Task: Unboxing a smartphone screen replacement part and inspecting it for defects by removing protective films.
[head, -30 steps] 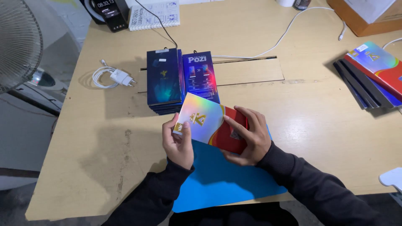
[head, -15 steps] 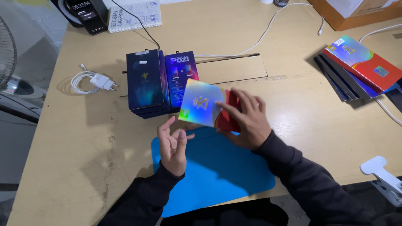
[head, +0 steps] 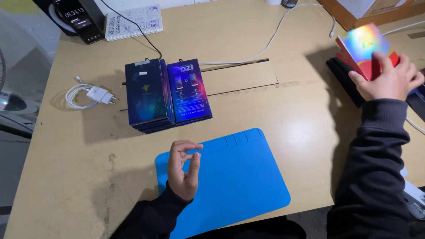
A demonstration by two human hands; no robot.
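Right hand (head: 389, 79) grips the shiny red box (head: 364, 48), held out at the table's far right. Left hand (head: 183, 166) hovers empty, fingers loosely curled, over the blue mat (head: 239, 177).

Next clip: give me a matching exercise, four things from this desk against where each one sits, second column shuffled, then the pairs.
Things:
1. red box with shiny lid
2. blue mat
3. white charger
4. dark blue boxes

Places:
A. near edge of the desk, under the left hand
B. left of the box stack, cable coiled beside it
C. far right, held by the right hand
D. middle of the desk, beyond the mat

Pairs: 1-C, 2-A, 3-B, 4-D
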